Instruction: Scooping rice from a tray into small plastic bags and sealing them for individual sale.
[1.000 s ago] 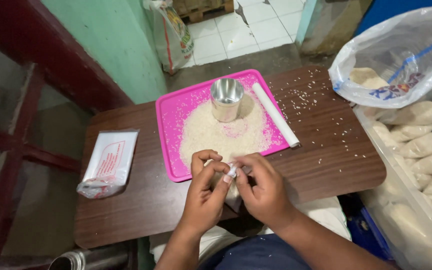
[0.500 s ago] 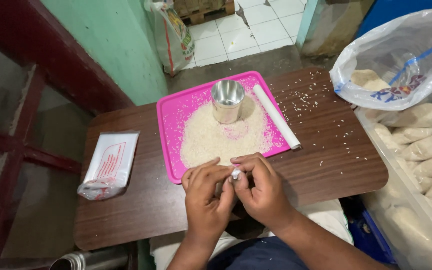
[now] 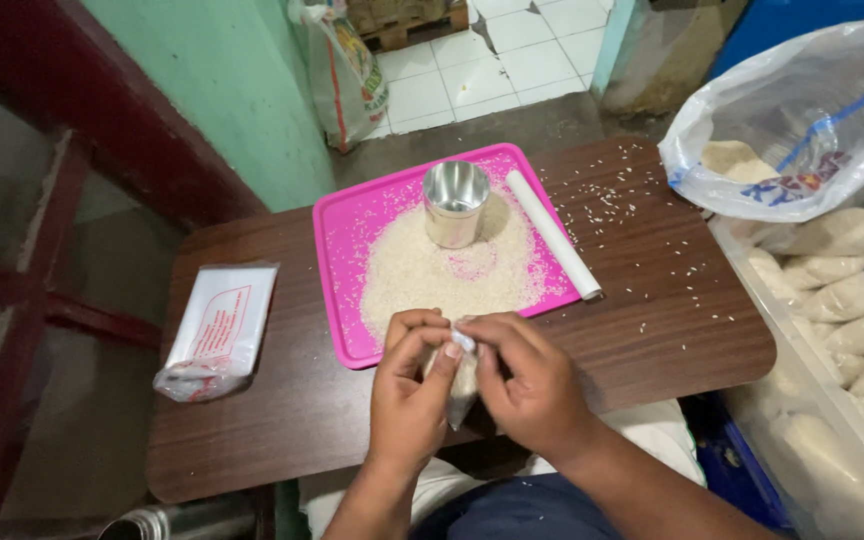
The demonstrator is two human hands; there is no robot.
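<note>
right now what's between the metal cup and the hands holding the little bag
In the head view, a heap of rice on the pink tray lies between the metal cup and the small bag.

A tray [image 3: 347, 240] sits in the middle of the table [image 3: 672, 300]. A cup [image 3: 455, 203] stands on the tray in a pile of rice [image 3: 422, 280]. A roll [image 3: 554, 235] lies along the tray's right edge. A flat packet [image 3: 217, 330] lies at the left. Filled bags [image 3: 852, 300] sit at the right.

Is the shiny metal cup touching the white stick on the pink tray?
Apart. The head view shows rice and pink tray between the metal cup and the white stick.
</note>
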